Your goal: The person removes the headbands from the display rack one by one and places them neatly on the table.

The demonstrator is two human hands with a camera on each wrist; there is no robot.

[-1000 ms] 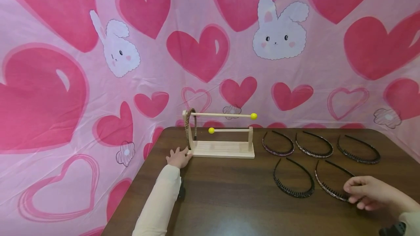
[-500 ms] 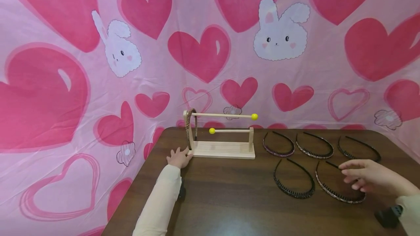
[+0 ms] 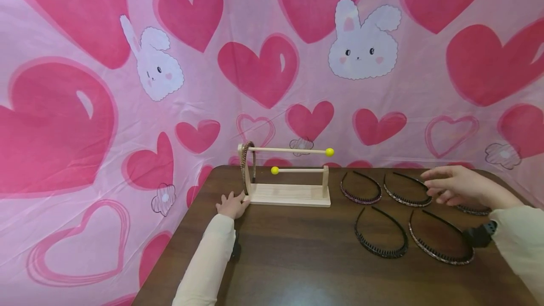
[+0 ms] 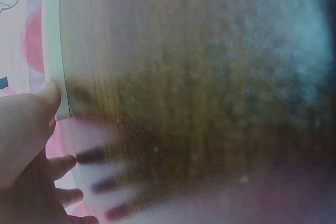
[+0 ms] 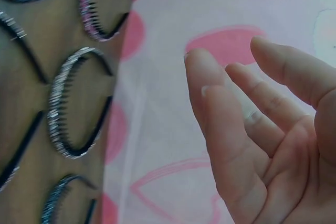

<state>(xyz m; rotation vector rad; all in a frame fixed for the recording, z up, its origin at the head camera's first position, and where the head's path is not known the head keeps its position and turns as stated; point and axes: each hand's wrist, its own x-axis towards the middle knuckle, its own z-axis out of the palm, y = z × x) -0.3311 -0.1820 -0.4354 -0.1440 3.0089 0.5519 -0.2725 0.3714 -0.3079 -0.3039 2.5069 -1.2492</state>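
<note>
My left hand (image 3: pixel 232 205) rests at the left end of a wooden headband stand (image 3: pixel 289 193), its thumb on the base's edge in the left wrist view and its fingers spread. A brown beaded headband (image 3: pixel 243 166) hangs on the stand's upper rod, against the post. Over the back right of the table, my right hand (image 3: pixel 461 185) is held with nothing in it, thumb and fingers apart. A silvery headband (image 3: pixel 408 201) lies just left of its fingertips. Another dark headband (image 3: pixel 473 211) is mostly hidden behind that hand.
A purple headband (image 3: pixel 361 199) lies to the right of the stand. Nearer are a black headband (image 3: pixel 380 251) and a pinkish glittery one, the front-right headband (image 3: pixel 442 255). Yellow balls cap the upper rod (image 3: pixel 293 150) and lower rod (image 3: pixel 299 170). A pink heart-print cloth (image 3: pixel 263 122) hangs behind.
My right hand has moved away from me, from the front-right headband to above the back row, uncovering the front one. The left hand has stayed at the stand.
</note>
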